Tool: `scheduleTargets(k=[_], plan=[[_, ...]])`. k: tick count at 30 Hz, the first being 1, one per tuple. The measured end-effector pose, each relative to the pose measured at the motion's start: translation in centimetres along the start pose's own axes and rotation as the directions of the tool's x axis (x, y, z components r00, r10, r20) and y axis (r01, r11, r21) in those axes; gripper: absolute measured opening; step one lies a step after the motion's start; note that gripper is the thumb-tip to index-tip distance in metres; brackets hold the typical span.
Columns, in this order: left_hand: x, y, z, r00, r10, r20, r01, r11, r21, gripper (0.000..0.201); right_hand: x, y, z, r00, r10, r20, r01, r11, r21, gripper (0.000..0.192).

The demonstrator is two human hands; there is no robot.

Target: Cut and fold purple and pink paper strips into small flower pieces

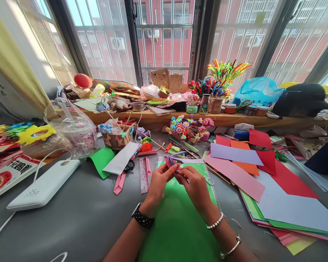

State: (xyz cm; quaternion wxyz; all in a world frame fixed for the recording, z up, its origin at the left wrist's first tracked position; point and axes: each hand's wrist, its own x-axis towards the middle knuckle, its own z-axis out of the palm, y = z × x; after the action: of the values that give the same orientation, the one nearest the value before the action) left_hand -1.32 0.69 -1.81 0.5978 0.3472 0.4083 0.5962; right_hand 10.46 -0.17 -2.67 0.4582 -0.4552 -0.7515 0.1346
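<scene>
Over a green sheet of paper (177,222) on the grey table, both hands meet on a small folded piece of pink and purple paper (170,161). My left hand (160,182), with a black watch on the wrist, pinches the piece from the left. From the right, my right hand (194,183), wearing bead and metal bracelets, grips the same piece with its fingertips. Part of the folded paper is hidden behind my fingers.
A pink ruler (144,174) and scissors (129,166) lie left of the hands. Loose coloured paper sheets (262,182) spread to the right. A white power bank (45,183) sits at left. Paper flowers (187,127) and a small basket (117,138) stand behind, below a cluttered windowsill (235,118).
</scene>
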Motion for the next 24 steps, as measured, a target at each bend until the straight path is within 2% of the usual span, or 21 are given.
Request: scheduleTargets(k=[4, 7, 10, 13, 15, 17, 21, 24], plan=[[0.1, 0.2, -0.3, 0.999, -0.005, 0.032, 0.005, 1.000, 0.018, 0.022, 0.3, 0.1, -0.4, 0.992, 0.129, 0.001, -0.127, 0.971, 0.203, 0.015], [0.2, 0.4, -0.4, 0.999, 0.001, 0.047, -0.002, 1.000, 0.019, 0.022, 0.7, 0.2, -0.8, 0.966, 0.252, 0.056, -0.255, 0.901, 0.350, 0.015], [0.3, 0.5, -0.6, 0.998, 0.005, 0.067, -0.006, 1.000, 0.015, 0.022, 1.0, 0.4, -1.2, 0.936, 0.332, 0.118, -0.350, 0.837, 0.421, 0.017], [0.3, 0.6, -0.8, 0.993, -0.019, 0.113, 0.019, 1.000, 0.001, 0.020, 1.1, 0.5, -1.5, 0.892, 0.385, 0.239, -0.451, 0.705, 0.548, 0.022], [0.3, 0.8, -1.0, 0.986, -0.042, 0.161, 0.045, 0.999, -0.011, 0.020, 1.2, 0.6, -1.6, 0.848, 0.404, 0.344, -0.527, 0.561, 0.639, 0.024], [0.2, 1.0, -1.1, 0.978, -0.057, 0.203, 0.063, 0.998, -0.023, 0.020, 1.2, 0.7, -1.7, 0.817, 0.412, 0.404, -0.569, 0.460, 0.681, 0.024], [0.1, 1.3, -1.0, 0.963, -0.061, 0.261, 0.073, 0.997, -0.037, 0.023, 1.1, 0.8, -1.9, 0.779, 0.410, 0.474, -0.622, 0.415, 0.664, 0.026], [-0.1, 1.5, -1.0, 0.957, -0.059, 0.284, 0.067, 0.998, -0.019, 0.026, 1.1, 0.7, -2.2, 0.737, 0.327, 0.592, -0.674, 0.418, 0.609, 0.030]])
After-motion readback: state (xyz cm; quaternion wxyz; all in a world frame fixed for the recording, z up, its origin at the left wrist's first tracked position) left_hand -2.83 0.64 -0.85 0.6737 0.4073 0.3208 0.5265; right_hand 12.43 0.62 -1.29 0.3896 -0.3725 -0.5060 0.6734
